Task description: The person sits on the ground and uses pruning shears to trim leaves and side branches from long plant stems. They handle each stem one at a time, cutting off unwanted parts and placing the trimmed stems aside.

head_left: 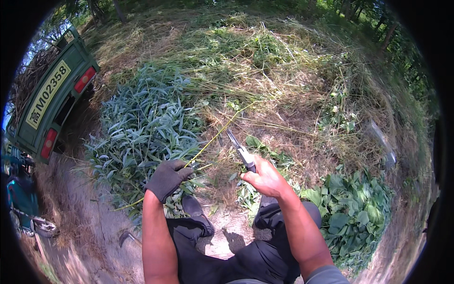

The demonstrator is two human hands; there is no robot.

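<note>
My left hand (165,180), in a dark grey glove, is closed around a long thin yellow-green stem (215,136). The stem slants up and to the right across the view, and its lower end pokes out to the left below the glove. My bare right hand (266,176) grips pruning shears (244,155) with a pale grey body and narrow metal blades, pointing up and left close to the stem. A tall heap of narrow-leaved green branches (146,116) lies just beyond and left of my gloved hand.
Broad green leaves (352,208) are piled to the right of my knees. A sickle (126,238) rests on the ground at lower left. At far left stand a green truck (71,57) loaded with brushwood and a teal motorbike (23,199). Cut dry grass (293,109) covers the ground ahead.
</note>
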